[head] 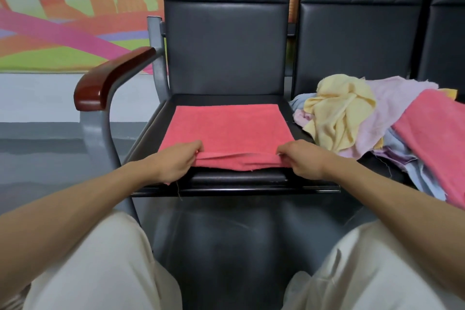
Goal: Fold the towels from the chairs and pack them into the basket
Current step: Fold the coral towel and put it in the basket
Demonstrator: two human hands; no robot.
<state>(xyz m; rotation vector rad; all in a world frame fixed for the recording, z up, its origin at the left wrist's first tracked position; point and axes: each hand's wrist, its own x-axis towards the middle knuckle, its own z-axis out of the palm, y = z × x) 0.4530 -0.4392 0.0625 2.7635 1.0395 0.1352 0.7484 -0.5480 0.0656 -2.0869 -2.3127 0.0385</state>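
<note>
A coral-red towel (226,128) lies flat on the seat of the black chair (224,53) in front of me, its near edge doubled into layers. My left hand (176,161) pinches the near left corner of that towel. My right hand (302,158) pinches the near right corner. On the neighbouring seat to the right sits a loose pile of towels: a yellow one (339,113) on top, a lilac one (392,98) behind it, another coral-red one (435,133) and pale blue cloth (422,178) underneath. No basket is in view.
A brown wooden armrest (110,78) on a grey metal frame stands left of the chair. A colourful mural wall (63,20) is behind on the left. My knees in cream trousers (95,264) sit below the seat's front edge. A third black chair back shows at far right.
</note>
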